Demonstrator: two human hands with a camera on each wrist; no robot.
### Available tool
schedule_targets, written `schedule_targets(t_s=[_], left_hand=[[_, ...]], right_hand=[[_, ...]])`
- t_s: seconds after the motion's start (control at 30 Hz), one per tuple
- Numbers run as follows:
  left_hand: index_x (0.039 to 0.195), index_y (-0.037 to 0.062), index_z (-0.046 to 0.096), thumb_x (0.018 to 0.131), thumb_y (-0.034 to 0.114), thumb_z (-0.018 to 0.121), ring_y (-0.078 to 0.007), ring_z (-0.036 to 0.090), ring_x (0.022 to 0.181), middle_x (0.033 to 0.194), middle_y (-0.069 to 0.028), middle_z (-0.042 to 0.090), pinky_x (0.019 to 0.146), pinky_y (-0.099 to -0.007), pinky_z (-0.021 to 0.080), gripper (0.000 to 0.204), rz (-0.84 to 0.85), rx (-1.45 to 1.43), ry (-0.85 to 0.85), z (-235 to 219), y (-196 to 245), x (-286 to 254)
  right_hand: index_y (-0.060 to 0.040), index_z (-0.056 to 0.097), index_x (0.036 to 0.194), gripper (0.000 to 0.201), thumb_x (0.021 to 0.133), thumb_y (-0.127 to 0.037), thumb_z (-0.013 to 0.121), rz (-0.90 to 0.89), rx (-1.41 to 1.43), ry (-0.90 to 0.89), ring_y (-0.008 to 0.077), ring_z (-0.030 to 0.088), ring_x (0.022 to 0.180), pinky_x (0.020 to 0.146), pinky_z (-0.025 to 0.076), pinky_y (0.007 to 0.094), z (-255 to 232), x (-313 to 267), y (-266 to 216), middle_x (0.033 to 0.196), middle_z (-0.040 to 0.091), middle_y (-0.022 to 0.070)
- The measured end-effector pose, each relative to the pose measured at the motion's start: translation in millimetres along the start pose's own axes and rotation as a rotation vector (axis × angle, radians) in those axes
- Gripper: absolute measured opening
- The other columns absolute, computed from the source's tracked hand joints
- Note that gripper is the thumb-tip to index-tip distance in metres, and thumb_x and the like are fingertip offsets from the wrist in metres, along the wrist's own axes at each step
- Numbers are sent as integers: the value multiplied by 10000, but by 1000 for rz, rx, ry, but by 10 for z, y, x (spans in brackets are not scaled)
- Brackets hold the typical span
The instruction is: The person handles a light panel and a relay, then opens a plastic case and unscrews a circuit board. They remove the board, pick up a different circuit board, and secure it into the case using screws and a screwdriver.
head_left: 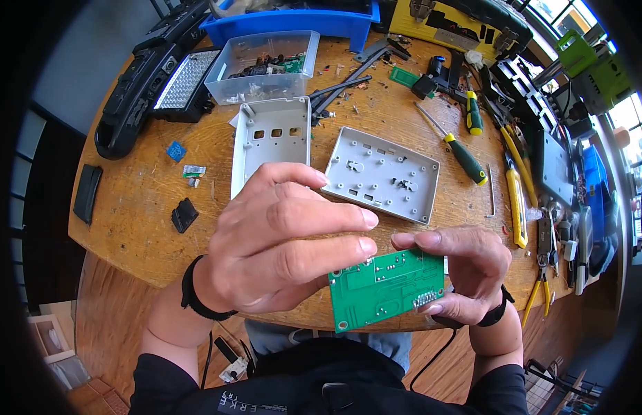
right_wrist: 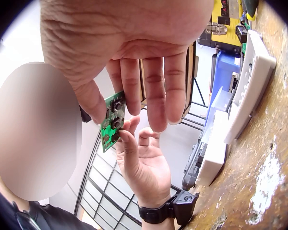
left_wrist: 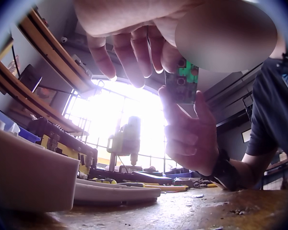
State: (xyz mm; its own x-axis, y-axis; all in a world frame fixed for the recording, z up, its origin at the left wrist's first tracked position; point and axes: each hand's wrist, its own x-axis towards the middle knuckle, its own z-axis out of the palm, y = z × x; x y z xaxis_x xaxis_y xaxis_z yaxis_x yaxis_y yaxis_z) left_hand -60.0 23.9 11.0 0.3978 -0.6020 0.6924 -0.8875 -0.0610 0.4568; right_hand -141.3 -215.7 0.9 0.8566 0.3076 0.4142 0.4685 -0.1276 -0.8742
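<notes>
A green circuit board (head_left: 386,290) is held up between both hands, over the table's near edge. My right hand (head_left: 476,266) pinches its right end, thumb beside a row of solder pins. My left hand (head_left: 286,232) grips the upper left corner with fingertips; its thumb is hidden in the head view. In the right wrist view, the left hand (right_wrist: 144,167) has its thumb against the board's lower end, and dark round parts show on the board's (right_wrist: 113,120) other face. Beyond the hands lie two pale grey casing halves, one (head_left: 383,174) with posts, the other (head_left: 276,135) with square holes.
Two green-handled screwdrivers (head_left: 466,159) (head_left: 474,114) and a yellow cutter knife (head_left: 517,207) lie at right. A clear bin of scrap parts (head_left: 262,86) stands in front of a blue tray (head_left: 286,29). Black scraps (head_left: 184,215) lie on the left of the wooden table (head_left: 141,235).
</notes>
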Motion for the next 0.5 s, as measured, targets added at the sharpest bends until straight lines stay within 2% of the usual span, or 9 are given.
schedule_targets(t_s=[0.5], left_hand=[[992,144,564,775,113,760,-171,642,799,1011,-37,646,871,-433,492,294,9,-3,15,11,-28,-19]], right_hand=[[45,621,1130,527,694,-186,805,24,-16,9,294,700,950,809,553,328,6,-4,-30,1074,687,202]])
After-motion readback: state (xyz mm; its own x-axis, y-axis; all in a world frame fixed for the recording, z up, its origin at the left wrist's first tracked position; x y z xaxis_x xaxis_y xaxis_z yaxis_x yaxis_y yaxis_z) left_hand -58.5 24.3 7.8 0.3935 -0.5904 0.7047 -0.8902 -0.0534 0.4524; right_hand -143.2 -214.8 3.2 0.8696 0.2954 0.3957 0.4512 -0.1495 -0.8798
